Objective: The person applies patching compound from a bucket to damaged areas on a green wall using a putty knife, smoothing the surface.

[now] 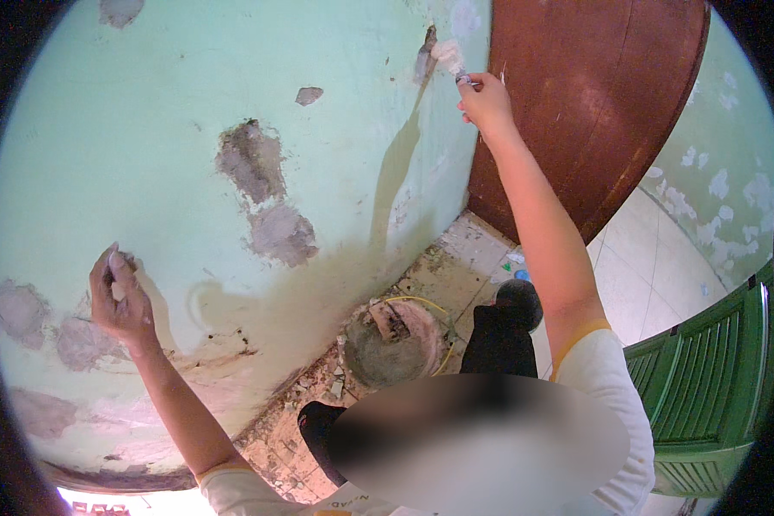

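Against flaking pale-green plaster wall (163,155), right hand (486,101) fingers closing around white-loaded putty knife (450,58) angling up-left, left hand (120,297) pinching something small, unidentifiable

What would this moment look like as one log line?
right hand: holds putty knife on green wall | left hand: braced on wall | bucket: on floor

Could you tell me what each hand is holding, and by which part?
The right hand grips a putty knife by its handle; the left hand pinches something small and pale, unidentifiable.
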A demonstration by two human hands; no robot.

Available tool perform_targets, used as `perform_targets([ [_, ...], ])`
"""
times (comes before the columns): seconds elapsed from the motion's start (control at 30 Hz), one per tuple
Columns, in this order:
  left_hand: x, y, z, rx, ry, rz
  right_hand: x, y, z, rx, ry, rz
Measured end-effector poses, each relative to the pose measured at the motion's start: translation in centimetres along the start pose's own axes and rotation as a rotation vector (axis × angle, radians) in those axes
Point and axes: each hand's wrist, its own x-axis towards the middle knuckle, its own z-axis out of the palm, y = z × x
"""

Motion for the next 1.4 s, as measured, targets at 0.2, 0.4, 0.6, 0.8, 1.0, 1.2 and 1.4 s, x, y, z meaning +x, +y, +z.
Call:
perform_targets([
  [0.2,0.4,-0.8,1.0,-0.112,-0.027,-0.081,1.5,-0.5,4.6,-0.155,0.124,-0.063],
  [0.4,0.8,-1.1,0.6,-0.128,-0.051,-0.033,-0.1,-5.1,9.3,-0.180,0.137,-0.108],
  [0.6,1.1,-1.2,0.4,-0.120,-0.074,0.051,-0.3,-7.7,13.5,-0.514,0.177,-0.046],
  [0.8,0.7,-2.2,0.1,-0.151,-0.003,0.130,-2.9,-8.8,14.1,-0.153,0.250,0.090],
  [1.0,0.9,-1.1,0.2,-0.143,-0.019,0.230,-3.5,-6.9,13.6,-0.421,0.204,-0.105],
  [1.2,1.1,-0.9,0.0,-0.149,-0.025,0.218,-7.3,-8.0,13.4,-0.242,0.230,-0.138],
  [1.4,1.0,-1.8,-0.1,-0.114,-0.039,0.218,-7.4,-6.9,10.3,0.015,0.394,-0.100],
])
